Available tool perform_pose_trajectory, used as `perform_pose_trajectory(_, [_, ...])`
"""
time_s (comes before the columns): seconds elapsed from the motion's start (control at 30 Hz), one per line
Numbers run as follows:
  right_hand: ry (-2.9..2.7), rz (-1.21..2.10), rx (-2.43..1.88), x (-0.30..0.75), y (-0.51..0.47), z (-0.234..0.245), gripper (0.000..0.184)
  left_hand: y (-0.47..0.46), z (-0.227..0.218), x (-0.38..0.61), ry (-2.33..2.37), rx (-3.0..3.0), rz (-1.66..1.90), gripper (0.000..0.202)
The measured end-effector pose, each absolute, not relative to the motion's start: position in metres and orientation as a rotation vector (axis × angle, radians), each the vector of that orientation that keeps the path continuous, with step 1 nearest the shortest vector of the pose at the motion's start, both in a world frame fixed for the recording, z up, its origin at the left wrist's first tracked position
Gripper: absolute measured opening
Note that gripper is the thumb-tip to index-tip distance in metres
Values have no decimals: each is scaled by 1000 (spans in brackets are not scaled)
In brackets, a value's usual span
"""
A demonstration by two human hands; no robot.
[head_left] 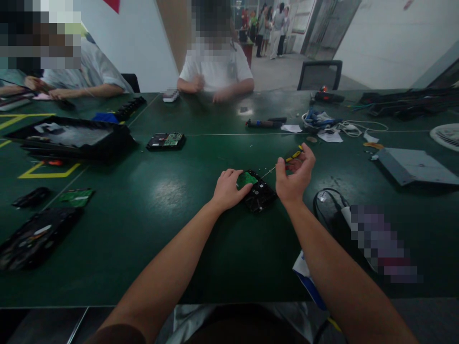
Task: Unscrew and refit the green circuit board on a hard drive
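Note:
A black hard drive [260,197] with a green circuit board [247,178] lies on the green table in front of me. My left hand [229,189] grips its left side, fingers over the far edge and thumb on the near part. In my right hand [296,174] is a screwdriver [294,155] with a yellow and black handle. Its thin shaft slants down to the left, and the tip is at the drive's right edge near the board; whether it touches a screw I cannot tell. Several tiny bits lie just behind the drive.
Another hard drive [166,141] lies farther back, left of a black tray [71,136]. Black parts [39,236] and a loose green board [76,197] are at left. A grey metal box [418,165], cables [322,119] and a power strip [362,234] occupy the right. People sit across the table.

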State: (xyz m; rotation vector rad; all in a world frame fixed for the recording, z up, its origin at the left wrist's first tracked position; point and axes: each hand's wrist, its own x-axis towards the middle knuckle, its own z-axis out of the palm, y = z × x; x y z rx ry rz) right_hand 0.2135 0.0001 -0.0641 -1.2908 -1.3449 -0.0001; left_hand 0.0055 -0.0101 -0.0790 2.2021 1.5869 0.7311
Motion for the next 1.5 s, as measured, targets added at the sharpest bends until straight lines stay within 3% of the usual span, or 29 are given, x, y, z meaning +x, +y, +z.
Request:
perform_pose_trajectory(0.4, [-1079,275,-1322,229,14,-81,69,-7,-90,6,1559,2197,820,68])
perform_pose_trajectory(0.63, [-1031,613,-1078,216,13,-75,52,-12,-83,7,1600,2233,1325,46])
perform_pose_trajectory(0.73, [-1047,877,-939,203,5,-65,49,-24,-69,11,1549,2437,1484,49])
perform_pose_trajectory(0.93, [-1300,1162,-872,180,-20,-50,49,-37,-60,17,1553,2611,1251,41])
perform_pose_trajectory(1.07, [-1496,966,-998,190,-17,-49,38,-33,-60,10,1744,2458,1083,39])
perform_pose_trajectory(1.23, [-1434,214,-1559,235,7,-65,23,-23,-52,-5,2137,2178,941,32])
perform_pose_trajectory(1.37, [-1671,188,-1781,257,21,-85,16,-13,-47,-25,2156,2029,525,31])
perform_pose_trajectory(1.5, [-1823,145,-1793,254,25,-93,18,-7,-48,-45,2023,2129,400,35])
